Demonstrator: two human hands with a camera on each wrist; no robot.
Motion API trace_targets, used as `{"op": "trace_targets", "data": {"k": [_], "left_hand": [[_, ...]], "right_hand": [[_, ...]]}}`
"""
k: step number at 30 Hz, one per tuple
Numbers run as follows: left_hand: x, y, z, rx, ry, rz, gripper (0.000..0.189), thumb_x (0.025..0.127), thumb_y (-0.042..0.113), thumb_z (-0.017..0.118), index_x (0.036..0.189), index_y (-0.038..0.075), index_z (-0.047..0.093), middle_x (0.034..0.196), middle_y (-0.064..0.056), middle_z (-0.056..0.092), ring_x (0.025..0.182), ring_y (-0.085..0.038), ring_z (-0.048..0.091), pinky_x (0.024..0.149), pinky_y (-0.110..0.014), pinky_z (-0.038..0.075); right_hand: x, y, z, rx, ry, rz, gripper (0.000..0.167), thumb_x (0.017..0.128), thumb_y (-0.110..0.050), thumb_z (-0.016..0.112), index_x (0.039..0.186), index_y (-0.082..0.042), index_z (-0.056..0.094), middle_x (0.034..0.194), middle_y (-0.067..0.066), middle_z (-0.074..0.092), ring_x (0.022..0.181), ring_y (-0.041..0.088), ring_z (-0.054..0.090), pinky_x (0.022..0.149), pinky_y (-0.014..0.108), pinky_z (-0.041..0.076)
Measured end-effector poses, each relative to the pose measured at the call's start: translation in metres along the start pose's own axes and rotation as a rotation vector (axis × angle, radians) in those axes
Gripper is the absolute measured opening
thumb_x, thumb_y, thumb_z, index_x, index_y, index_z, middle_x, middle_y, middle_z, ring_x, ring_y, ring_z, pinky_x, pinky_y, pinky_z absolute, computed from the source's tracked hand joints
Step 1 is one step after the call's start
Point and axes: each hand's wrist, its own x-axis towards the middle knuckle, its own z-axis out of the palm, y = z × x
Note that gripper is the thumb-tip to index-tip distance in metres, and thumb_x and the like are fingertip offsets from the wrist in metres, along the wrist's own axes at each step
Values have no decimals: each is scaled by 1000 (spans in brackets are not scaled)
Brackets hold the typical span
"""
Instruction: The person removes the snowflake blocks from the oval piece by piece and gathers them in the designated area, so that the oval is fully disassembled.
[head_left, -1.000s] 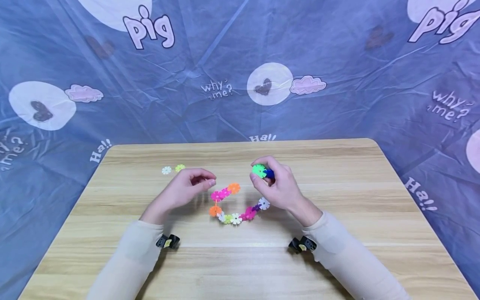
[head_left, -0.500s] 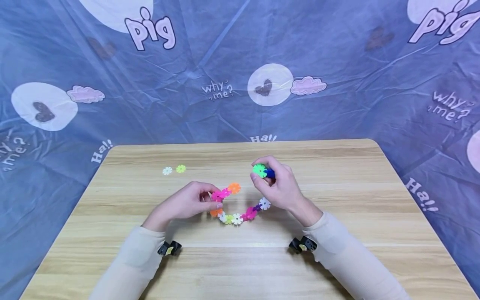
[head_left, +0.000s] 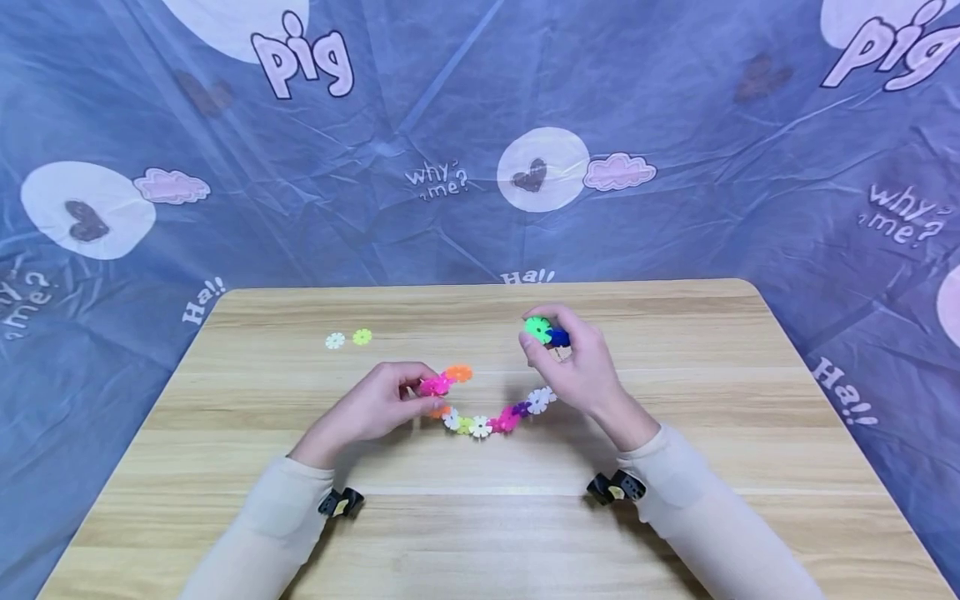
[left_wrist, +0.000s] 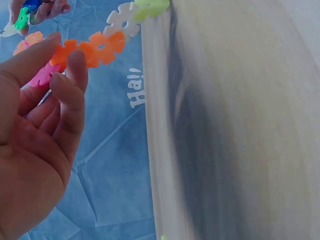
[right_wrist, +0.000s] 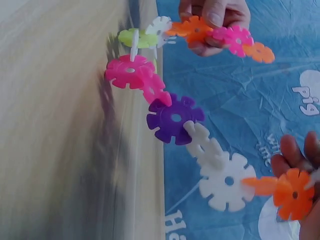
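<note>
A chain of interlocking snowflake discs (head_left: pixel 480 427) sags between my two hands above the table. My left hand (head_left: pixel 375 408) pinches its left end between thumb and fingers, around an orange disc (left_wrist: pixel 102 47) and a pink disc (left_wrist: pixel 44 75). The other end is in my right hand (head_left: pixel 581 362), whose thumb and fingers grip near a green disc (head_left: pixel 536 329) and a dark blue disc (head_left: pixel 559 337). In the right wrist view, a purple disc (right_wrist: pixel 162 122), a white disc (right_wrist: pixel 217 192) and an orange disc (right_wrist: pixel 287 205) lead up to that hand. Its palm hides part of the chain.
A loose white disc (head_left: pixel 334 340) and a loose yellow-green disc (head_left: pixel 362 337) lie flat at the back left of the wooden table (head_left: pixel 480 533). A blue printed cloth (head_left: pixel 420 100) hangs behind the table.
My left hand has come down and right from beside the chain and taken hold of its left end. The right hand has shifted slightly right and up. The chain has been raised and drawn wider.
</note>
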Motion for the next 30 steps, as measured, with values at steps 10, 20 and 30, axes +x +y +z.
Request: {"op": "trace_targets", "data": {"k": [10, 20, 30], "left_hand": [[2, -4, 4, -37, 30, -5, 21, 91, 20, 77, 107, 9, 72, 85, 3, 67, 58, -15, 56, 47, -27, 47], [4, -6, 6, -22, 57, -13, 21, 90, 24, 77, 106, 11, 73, 83, 2, 64, 59, -14, 55, 48, -26, 46], [11, 0, 2, 34, 69, 39, 24, 89, 26, 78, 112, 21, 71, 90, 5, 69, 73, -17, 62, 62, -30, 53]], "right_hand": [[-2, 5, -5, 145, -34, 189, 22, 92, 9, 62, 114, 8, 59, 75, 17, 66, 60, 31, 66, 55, 30, 56], [-6, 5, -1, 74, -43, 169, 23, 92, -3, 69, 115, -1, 64, 74, 3, 56, 54, 14, 47, 46, 24, 42], [0, 2, -1, 33, -22, 35, 27, 88, -1, 70, 114, -1, 64, 66, -2, 54, 51, 10, 43, 44, 21, 36]]}}
